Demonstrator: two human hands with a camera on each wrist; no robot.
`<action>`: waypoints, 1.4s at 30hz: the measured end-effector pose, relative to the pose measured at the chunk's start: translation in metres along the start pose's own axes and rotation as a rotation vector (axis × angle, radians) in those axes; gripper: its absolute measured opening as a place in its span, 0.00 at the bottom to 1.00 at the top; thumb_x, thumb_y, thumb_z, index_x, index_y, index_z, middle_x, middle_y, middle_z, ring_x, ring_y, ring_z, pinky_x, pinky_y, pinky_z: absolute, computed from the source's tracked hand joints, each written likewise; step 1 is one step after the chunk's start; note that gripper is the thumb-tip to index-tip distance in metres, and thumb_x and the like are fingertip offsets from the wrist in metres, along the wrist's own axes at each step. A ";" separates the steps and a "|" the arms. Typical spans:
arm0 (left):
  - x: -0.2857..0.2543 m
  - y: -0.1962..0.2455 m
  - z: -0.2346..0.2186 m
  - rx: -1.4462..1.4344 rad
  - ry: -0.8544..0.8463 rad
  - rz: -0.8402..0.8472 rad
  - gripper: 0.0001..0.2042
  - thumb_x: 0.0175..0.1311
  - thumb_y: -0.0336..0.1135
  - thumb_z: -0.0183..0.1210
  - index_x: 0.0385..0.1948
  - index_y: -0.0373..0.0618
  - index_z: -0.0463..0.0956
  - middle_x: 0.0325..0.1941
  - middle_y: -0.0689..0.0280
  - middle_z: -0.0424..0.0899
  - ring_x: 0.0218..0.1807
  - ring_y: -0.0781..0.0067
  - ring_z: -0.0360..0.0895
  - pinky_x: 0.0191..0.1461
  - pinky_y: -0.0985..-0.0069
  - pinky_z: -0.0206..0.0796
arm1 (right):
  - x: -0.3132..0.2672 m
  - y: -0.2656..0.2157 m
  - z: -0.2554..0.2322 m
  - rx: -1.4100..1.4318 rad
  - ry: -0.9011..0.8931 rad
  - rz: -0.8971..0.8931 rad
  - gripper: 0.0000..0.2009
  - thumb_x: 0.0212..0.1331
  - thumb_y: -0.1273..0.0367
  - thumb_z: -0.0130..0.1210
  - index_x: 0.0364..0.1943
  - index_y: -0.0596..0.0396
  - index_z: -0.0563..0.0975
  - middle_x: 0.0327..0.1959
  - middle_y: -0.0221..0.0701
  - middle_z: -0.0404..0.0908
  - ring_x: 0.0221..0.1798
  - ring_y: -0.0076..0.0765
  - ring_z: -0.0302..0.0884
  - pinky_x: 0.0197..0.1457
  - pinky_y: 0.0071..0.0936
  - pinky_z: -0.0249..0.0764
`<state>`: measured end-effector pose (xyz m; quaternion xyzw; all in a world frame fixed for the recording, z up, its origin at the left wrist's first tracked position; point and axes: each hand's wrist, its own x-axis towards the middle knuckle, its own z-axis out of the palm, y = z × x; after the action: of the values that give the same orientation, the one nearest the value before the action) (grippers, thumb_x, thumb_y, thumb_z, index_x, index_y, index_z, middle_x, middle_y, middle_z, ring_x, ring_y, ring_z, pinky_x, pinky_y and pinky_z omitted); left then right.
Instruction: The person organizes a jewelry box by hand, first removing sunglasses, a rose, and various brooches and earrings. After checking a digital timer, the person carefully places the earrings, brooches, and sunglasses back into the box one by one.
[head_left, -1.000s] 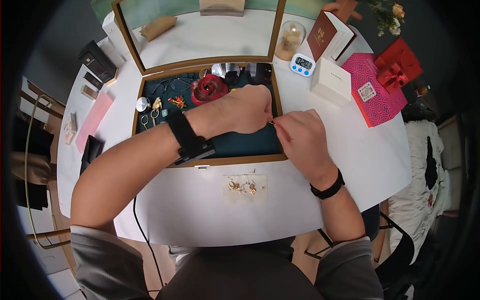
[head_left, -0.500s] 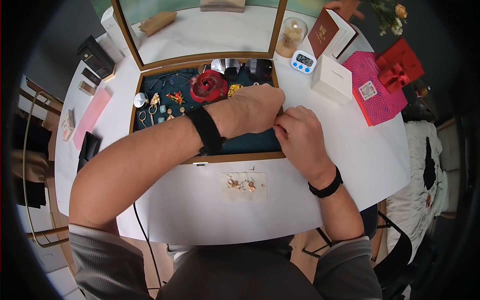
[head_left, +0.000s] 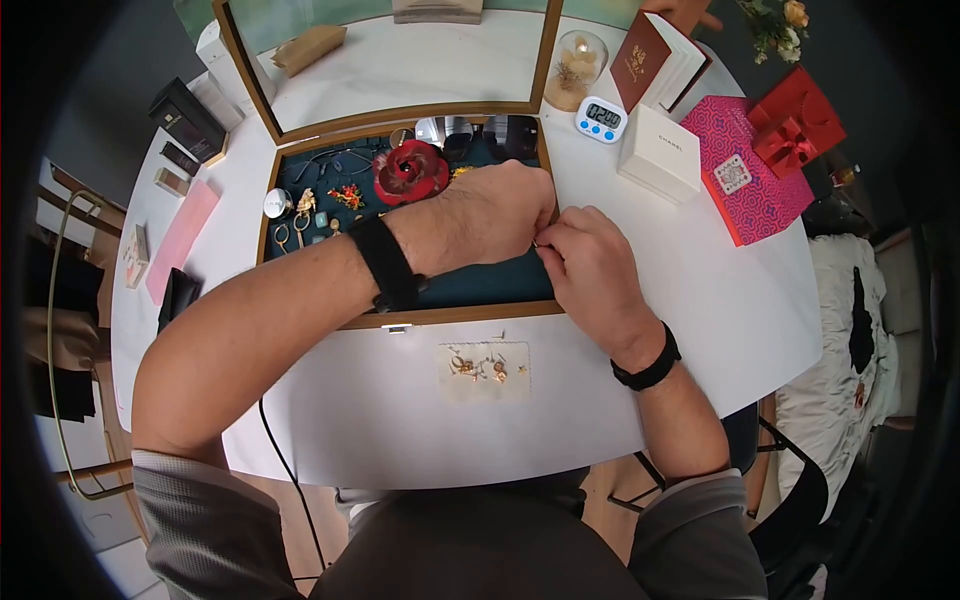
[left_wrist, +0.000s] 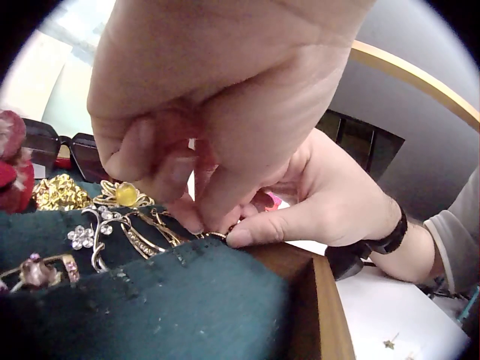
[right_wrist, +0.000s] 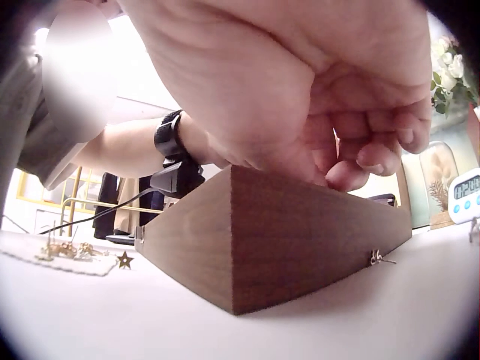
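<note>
Over the right side of a wood-framed jewellery box (head_left: 465, 316), my left hand (head_left: 495, 215) and right hand (head_left: 597, 265) meet at the fingertips. In the left wrist view, my right thumb and the left fingertips pinch a small gold-coloured loop (left_wrist: 216, 235), mostly hidden by the fingers. It sits right at the dark green lining (left_wrist: 187, 300), beside the wooden wall. Gold and silver jewellery pieces (left_wrist: 146, 244) stand in the lining's slots nearby. A yellow-stoned piece (left_wrist: 126, 195) and a red flower ornament (head_left: 411, 172) lie farther back in the box.
In front of the box, a pale cloth (head_left: 485, 390) carries several small gold pieces. The glass lid (head_left: 395, 75) stands raised behind. To the right are a timer (head_left: 601, 120), a white box (head_left: 660, 155) and a pink patterned box (head_left: 745, 180). A small metal piece (right_wrist: 380, 258) lies against the box's outer side.
Both hands stay together at the box's right side, with only slight turns of the left wrist and fingers. The head view has shifted a little.
</note>
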<state>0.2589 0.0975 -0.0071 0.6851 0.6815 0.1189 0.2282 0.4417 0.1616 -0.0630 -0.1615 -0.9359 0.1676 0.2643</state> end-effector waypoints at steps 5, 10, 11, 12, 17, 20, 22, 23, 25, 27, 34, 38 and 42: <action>-0.003 0.002 -0.002 0.021 -0.029 0.017 0.06 0.65 0.26 0.66 0.39 0.38 0.90 0.39 0.51 0.93 0.46 0.51 0.92 0.53 0.60 0.84 | 0.001 -0.003 -0.004 -0.026 -0.040 0.033 0.05 0.56 0.80 0.69 0.36 0.61 0.87 0.36 0.36 0.83 0.45 0.48 0.82 0.50 0.42 0.80; 0.000 0.000 0.002 0.026 -0.027 0.040 0.06 0.65 0.25 0.66 0.39 0.37 0.89 0.39 0.52 0.92 0.47 0.51 0.91 0.53 0.60 0.84 | 0.000 -0.002 -0.005 -0.025 -0.055 -0.024 0.02 0.56 0.79 0.69 0.31 0.59 0.86 0.34 0.35 0.80 0.43 0.46 0.79 0.49 0.42 0.76; 0.001 0.000 0.002 0.041 -0.045 0.040 0.06 0.65 0.24 0.65 0.39 0.37 0.89 0.39 0.52 0.92 0.47 0.51 0.91 0.53 0.60 0.84 | -0.001 -0.002 -0.006 -0.025 -0.056 -0.025 0.02 0.56 0.79 0.69 0.31 0.59 0.86 0.34 0.35 0.80 0.43 0.46 0.79 0.49 0.42 0.76; 0.001 0.000 0.002 0.056 -0.063 0.041 0.06 0.64 0.24 0.65 0.39 0.37 0.89 0.39 0.51 0.92 0.47 0.51 0.91 0.53 0.60 0.84 | -0.001 -0.002 -0.007 -0.031 -0.073 -0.033 0.02 0.56 0.78 0.69 0.31 0.58 0.86 0.34 0.35 0.81 0.43 0.45 0.79 0.49 0.42 0.75; -0.001 0.003 -0.001 0.072 -0.064 0.048 0.06 0.64 0.23 0.65 0.38 0.37 0.89 0.39 0.52 0.92 0.47 0.51 0.91 0.52 0.60 0.84 | -0.002 -0.001 -0.019 -0.060 -0.125 -0.084 0.00 0.57 0.76 0.68 0.31 0.57 0.88 0.34 0.33 0.82 0.43 0.44 0.79 0.49 0.42 0.74; -0.002 0.003 0.000 0.094 -0.053 0.054 0.05 0.64 0.23 0.64 0.38 0.37 0.88 0.39 0.52 0.91 0.47 0.50 0.91 0.51 0.60 0.84 | -0.001 0.000 -0.028 -0.064 -0.184 -0.067 0.01 0.59 0.75 0.68 0.32 0.56 0.88 0.33 0.33 0.83 0.43 0.44 0.80 0.48 0.43 0.73; -0.002 0.004 0.000 0.102 -0.046 0.057 0.05 0.64 0.23 0.64 0.38 0.37 0.88 0.39 0.52 0.91 0.47 0.50 0.91 0.51 0.60 0.84 | 0.000 0.002 -0.031 -0.029 -0.150 -0.044 0.01 0.59 0.76 0.67 0.32 0.57 0.87 0.33 0.34 0.82 0.41 0.47 0.81 0.48 0.43 0.74; -0.003 0.005 0.000 0.094 -0.047 0.045 0.05 0.65 0.23 0.64 0.38 0.38 0.88 0.40 0.52 0.91 0.47 0.51 0.91 0.52 0.60 0.84 | 0.000 0.002 -0.031 -0.029 -0.150 -0.043 0.01 0.59 0.76 0.67 0.32 0.57 0.87 0.33 0.34 0.82 0.41 0.47 0.81 0.48 0.43 0.74; -0.002 0.005 0.001 0.086 -0.049 0.034 0.06 0.65 0.23 0.63 0.39 0.38 0.88 0.40 0.52 0.91 0.47 0.51 0.91 0.52 0.59 0.84 | 0.001 0.002 -0.030 0.016 -0.011 0.053 0.01 0.60 0.76 0.65 0.32 0.57 0.86 0.33 0.36 0.81 0.41 0.50 0.81 0.48 0.44 0.75; -0.003 0.005 0.000 0.077 -0.029 0.028 0.06 0.65 0.23 0.63 0.39 0.38 0.88 0.41 0.53 0.91 0.48 0.51 0.90 0.52 0.59 0.83 | 0.002 0.005 -0.032 -0.007 0.016 0.069 0.01 0.61 0.77 0.65 0.32 0.58 0.86 0.33 0.36 0.81 0.41 0.50 0.81 0.48 0.44 0.75; -0.004 -0.002 -0.001 0.060 0.012 0.027 0.05 0.66 0.23 0.64 0.39 0.39 0.88 0.40 0.52 0.91 0.47 0.50 0.90 0.53 0.60 0.83 | 0.003 0.024 -0.037 -0.271 0.141 0.103 0.03 0.61 0.78 0.65 0.36 0.58 0.87 0.34 0.36 0.82 0.44 0.49 0.82 0.51 0.43 0.76; -0.007 -0.012 -0.006 0.068 0.136 0.051 0.04 0.68 0.24 0.65 0.38 0.39 0.88 0.40 0.52 0.91 0.46 0.50 0.90 0.52 0.61 0.82 | 0.001 0.031 -0.040 -0.330 0.066 0.120 0.06 0.60 0.78 0.65 0.39 0.57 0.88 0.37 0.37 0.83 0.48 0.49 0.82 0.53 0.44 0.75; -0.013 -0.024 -0.012 0.101 0.205 0.082 0.03 0.68 0.25 0.66 0.38 0.38 0.87 0.39 0.53 0.90 0.45 0.50 0.89 0.51 0.60 0.81 | -0.003 0.032 -0.035 -0.301 -0.141 0.146 0.07 0.59 0.78 0.65 0.40 0.57 0.87 0.40 0.39 0.83 0.49 0.51 0.82 0.54 0.45 0.75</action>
<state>0.2314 0.0860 -0.0061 0.7073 0.6778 0.1629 0.1174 0.4704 0.1968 -0.0492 -0.2544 -0.9525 0.0554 0.1580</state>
